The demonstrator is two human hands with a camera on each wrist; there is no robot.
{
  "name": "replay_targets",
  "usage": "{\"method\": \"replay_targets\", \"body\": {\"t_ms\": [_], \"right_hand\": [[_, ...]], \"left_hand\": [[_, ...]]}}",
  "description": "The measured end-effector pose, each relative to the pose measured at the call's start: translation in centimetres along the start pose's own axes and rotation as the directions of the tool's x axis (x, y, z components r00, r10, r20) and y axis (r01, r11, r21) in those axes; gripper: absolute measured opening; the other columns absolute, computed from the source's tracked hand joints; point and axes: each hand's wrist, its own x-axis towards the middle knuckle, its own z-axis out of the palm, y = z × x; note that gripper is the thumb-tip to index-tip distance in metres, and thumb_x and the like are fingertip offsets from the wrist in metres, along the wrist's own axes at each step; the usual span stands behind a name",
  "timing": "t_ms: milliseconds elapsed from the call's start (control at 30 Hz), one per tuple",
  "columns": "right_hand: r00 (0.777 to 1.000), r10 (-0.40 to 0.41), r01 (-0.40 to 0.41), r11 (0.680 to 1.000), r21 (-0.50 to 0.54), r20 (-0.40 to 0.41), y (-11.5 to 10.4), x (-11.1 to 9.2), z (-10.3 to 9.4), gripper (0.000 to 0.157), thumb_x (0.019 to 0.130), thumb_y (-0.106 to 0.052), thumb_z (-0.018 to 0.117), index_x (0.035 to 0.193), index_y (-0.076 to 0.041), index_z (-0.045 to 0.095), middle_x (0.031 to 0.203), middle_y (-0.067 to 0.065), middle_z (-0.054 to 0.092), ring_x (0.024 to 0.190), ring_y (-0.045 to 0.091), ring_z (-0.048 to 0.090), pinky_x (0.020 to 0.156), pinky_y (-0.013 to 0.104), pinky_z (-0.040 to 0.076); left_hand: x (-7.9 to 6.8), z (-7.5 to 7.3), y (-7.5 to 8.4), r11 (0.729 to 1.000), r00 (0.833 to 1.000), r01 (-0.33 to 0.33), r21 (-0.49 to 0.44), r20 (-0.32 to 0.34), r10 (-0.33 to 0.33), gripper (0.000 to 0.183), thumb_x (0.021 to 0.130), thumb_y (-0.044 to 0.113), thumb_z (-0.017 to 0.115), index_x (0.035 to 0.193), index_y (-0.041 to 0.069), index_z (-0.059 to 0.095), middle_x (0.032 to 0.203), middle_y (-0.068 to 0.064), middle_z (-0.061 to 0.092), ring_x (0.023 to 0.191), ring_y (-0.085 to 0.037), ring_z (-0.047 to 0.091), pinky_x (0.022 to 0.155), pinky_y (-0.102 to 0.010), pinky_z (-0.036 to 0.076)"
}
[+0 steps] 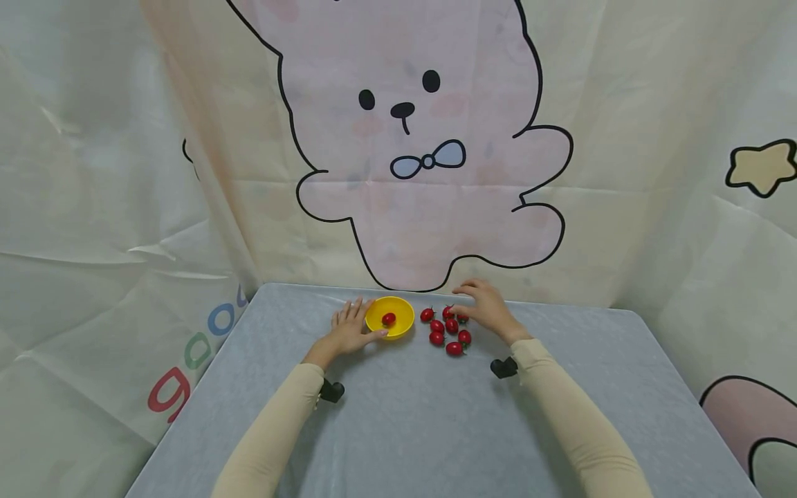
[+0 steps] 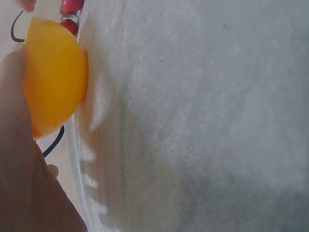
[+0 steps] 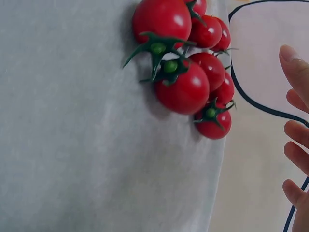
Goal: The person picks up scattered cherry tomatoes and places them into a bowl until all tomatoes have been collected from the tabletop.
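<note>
A yellow bowl [image 1: 400, 330] stands near the table's far edge with one cherry tomato [image 1: 389, 319] in it. My left hand [image 1: 350, 332] lies at the bowl's left side, fingers spread and thumb along the near rim. To the right of the bowl lies a loose group of cherry tomatoes [image 1: 451, 326], red with green stalks. My right hand [image 1: 488, 311] hovers over the far right of this group, its fingers parted and nothing held. In the right wrist view, a gap separates its fingertips [image 3: 290, 54] from the tomatoes. Part of the group is hidden under this hand in the head view.
A pale grey cloth covers the table [image 1: 411, 429]. Right behind its far edge hangs a curtain [image 1: 623, 228] printed with a cartoon bear. Black wrist cameras sit under both cuffs.
</note>
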Motion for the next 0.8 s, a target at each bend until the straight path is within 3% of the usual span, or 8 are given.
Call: {"method": "replay_targets", "body": {"t_ms": [800], "right_hand": [[0.998, 0.063, -0.063, 0.998, 0.003, 0.013, 2.9, -1.3, 1.8, 0.047, 0.082, -0.032, 0.08, 0.122, -0.009, 0.071, 0.123, 0.017, 0.063, 0.117, 0.036, 0.055, 0.102, 0.056, 0.043]], "left_hand": [[0.2, 0.3, -0.2, 1.0, 1.0, 0.004, -0.005, -0.002, -0.004, 0.097, 0.085, 0.08, 0.046, 0.16, 0.03, 0.011, 0.169, -0.01, 0.005, 0.155, -0.04, 0.002, 0.121, -0.067, 0.003]]}}
